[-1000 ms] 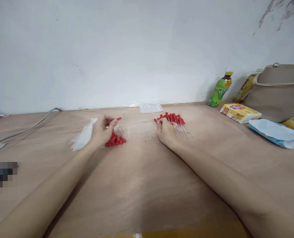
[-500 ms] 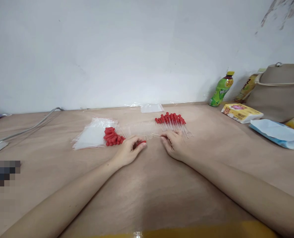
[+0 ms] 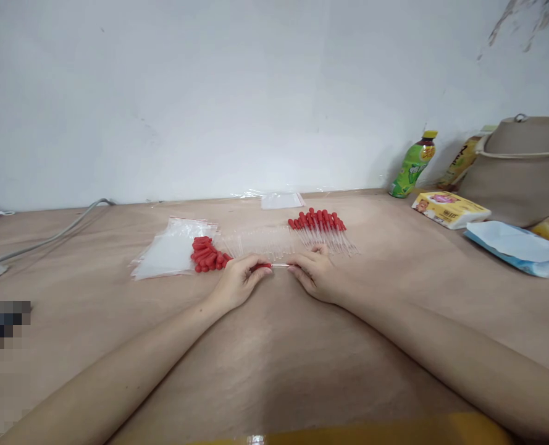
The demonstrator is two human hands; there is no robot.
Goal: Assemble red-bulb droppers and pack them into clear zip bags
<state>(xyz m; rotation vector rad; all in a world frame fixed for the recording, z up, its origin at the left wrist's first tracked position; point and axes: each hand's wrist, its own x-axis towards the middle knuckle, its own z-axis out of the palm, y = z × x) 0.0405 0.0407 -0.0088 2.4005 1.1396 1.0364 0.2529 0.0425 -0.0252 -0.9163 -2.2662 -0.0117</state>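
Slim clear tube shifted since last frame: now level, end meeting smooth red bulb. Right hand pinches tube, left hand grips bulb, just right of bulb pile.

open passage: the near tabletop between the forearms. barriers: left hand and right hand, bridged by a red bulb and thin tube; beyond, loose clear tubes; at left, piled bulbs and plastic bags; at right, red-topped droppers.
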